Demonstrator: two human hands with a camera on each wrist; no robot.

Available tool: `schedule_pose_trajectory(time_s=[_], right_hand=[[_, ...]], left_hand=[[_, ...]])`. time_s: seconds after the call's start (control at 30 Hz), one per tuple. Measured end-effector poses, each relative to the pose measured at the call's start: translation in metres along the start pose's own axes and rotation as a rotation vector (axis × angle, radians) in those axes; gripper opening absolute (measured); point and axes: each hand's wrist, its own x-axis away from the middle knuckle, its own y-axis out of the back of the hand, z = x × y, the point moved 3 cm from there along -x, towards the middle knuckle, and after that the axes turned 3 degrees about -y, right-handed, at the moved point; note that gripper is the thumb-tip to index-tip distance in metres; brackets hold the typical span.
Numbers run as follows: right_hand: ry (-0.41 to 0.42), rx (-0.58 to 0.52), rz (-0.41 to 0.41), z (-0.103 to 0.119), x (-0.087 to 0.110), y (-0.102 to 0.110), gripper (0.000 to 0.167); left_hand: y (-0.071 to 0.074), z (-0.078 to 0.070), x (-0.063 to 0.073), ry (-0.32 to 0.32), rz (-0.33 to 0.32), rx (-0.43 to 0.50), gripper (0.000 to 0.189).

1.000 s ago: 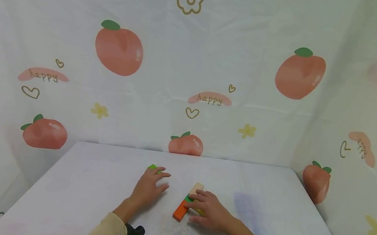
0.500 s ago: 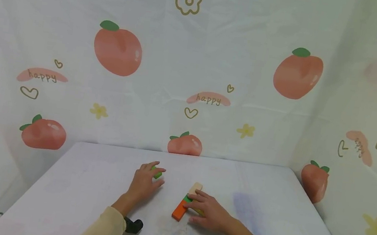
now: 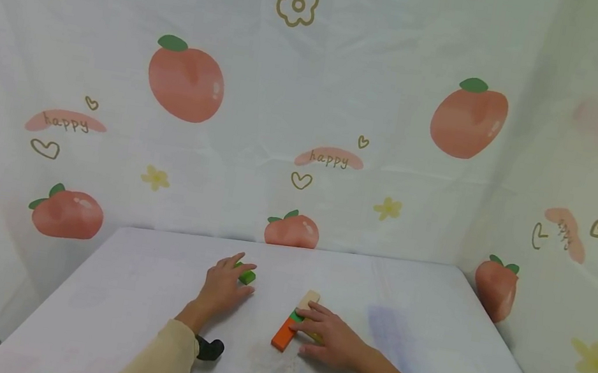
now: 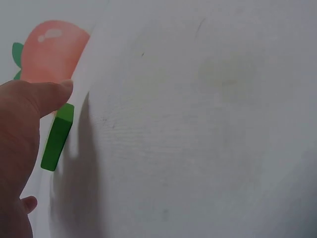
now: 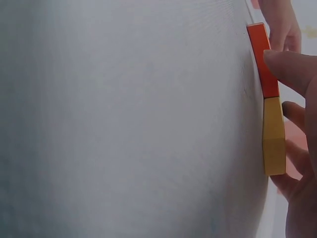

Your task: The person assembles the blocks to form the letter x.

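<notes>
In the head view my left hand [image 3: 223, 285] hovers around a green block [image 3: 247, 277], its fingers spread and slightly bent over it. The left wrist view shows that green block [image 4: 58, 139] beside the thumb, with no clear grip on it. My right hand [image 3: 336, 340] rests with loosely extended fingers on a slanted line of blocks. An orange block [image 3: 284, 336] forms its near end, a small green piece [image 3: 296, 316] the middle, and a cream block [image 3: 309, 299] the far end. Partly under the right palm lies a yellow block [image 5: 274, 136], also in the right wrist view.
A white tabletop [image 3: 144, 292] carries the blocks. White cloth [image 3: 252, 109] printed with peaches, flowers and "happy" hangs behind and at both sides. Black camera mounts [image 3: 209, 349] sit at both wrists.
My left hand has shifted a little to the left, showing more of the green block, which seems to stay where it was. The right hand and its blocks look unmoved.
</notes>
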Motion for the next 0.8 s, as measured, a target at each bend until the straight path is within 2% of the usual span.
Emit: schedule_pose_trajectory(time_s=[0.23,0.43,0.57,0.8], right_hand=[[0.015,0.017,-0.011,-0.003,-0.001,-0.002,0.042],[-0.006,0.013,0.004,-0.003,-0.001,-0.003,0.043],[-0.012,0.015,0.007,-0.003,-0.001,-0.002,0.043],[0.006,0.023,-0.005,-0.002,-0.001,-0.002,0.042]], left_hand=[[0.002,0.007,-0.003,0.018,0.088,-0.007,0.053],[0.001,0.013,-0.008,0.025,0.161,-0.013,0.055],[0.001,0.015,-0.01,0.0,0.183,-0.034,0.053],[-0.003,0.02,-0.013,-0.047,0.167,-0.06,0.05]])
